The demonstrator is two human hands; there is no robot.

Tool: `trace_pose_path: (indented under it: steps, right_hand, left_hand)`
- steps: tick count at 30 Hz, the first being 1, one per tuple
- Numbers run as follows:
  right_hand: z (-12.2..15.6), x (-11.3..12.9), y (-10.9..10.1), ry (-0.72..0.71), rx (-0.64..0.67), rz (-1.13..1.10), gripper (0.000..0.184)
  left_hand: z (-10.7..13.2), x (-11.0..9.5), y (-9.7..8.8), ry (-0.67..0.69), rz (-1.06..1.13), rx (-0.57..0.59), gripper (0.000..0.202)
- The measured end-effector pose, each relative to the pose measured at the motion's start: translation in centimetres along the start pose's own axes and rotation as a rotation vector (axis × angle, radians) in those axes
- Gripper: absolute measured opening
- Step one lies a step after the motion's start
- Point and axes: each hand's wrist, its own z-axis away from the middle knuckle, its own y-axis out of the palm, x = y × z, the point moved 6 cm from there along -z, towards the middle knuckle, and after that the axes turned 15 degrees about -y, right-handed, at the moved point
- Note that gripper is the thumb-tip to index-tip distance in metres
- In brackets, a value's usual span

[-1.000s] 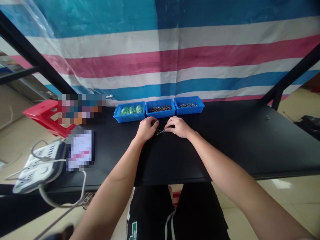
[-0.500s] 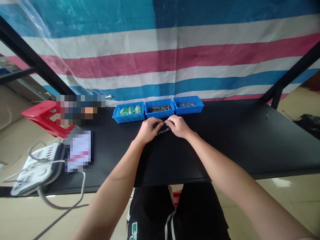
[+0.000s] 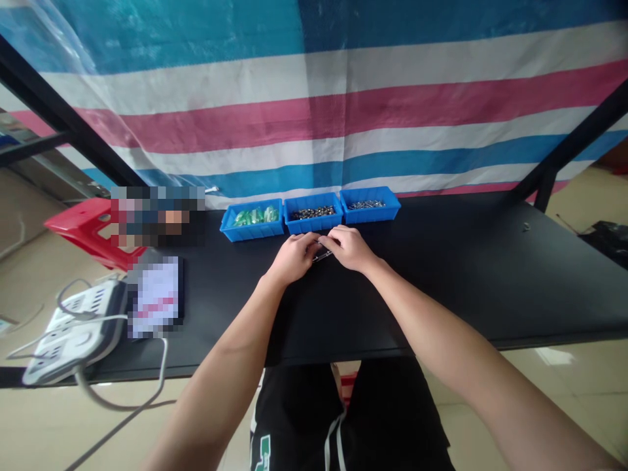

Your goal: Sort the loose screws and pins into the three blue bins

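Observation:
My left hand (image 3: 292,258) and my right hand (image 3: 351,248) meet over the black table, just in front of the middle bin. Thumbs and fingers of both are pinched together at a small metal part, mostly hidden by the fingertips. Just below them, several thin silvery metal pieces (image 3: 322,256) show between the hands; whether they lie on the table or are held, I cannot tell. Behind stand three blue bins: one with green and clear plastic pieces (image 3: 256,216), one with brass-coloured small parts (image 3: 313,212), one with silvery slim parts (image 3: 366,205).
On the left are a white power strip (image 3: 73,333) with cables, a blurred-out tablet-like device (image 3: 156,294) and a red plastic stool (image 3: 91,229). A tiny metal piece (image 3: 526,227) lies far right on the black table (image 3: 466,281). A striped sheet (image 3: 343,118) hangs behind.
The fingertips have drawn closer together and now cover more of the small metal part between them. The bins have stayed in place.

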Motion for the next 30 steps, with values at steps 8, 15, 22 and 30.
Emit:
trace_pose_path:
  steps: [8,15,22,30]
  right_hand:
    - [0.1,0.5,0.2,-0.036,0.005,-0.003,0.016]
    - [0.0,0.8,0.5,-0.052,0.011,-0.032,0.022]
    - [0.0,0.8,0.1,-0.027,-0.045,-0.062,0.023]
    - [0.3,-1.0,-0.7,0.222,-0.162,-0.238,0.023]
  left_hand:
    - [0.0,1.0,-0.6,-0.222,0.484,-0.075,0.013]
    - [-0.3,1.0,-0.3,-0.209,0.658,-0.035,0.018]
    - [-0.3,0.8,-0.4,-0.192,0.616,-0.010,0.018]
    - [-0.5,1.8,-0.9,-0.303,0.482,-0.121,0.029]
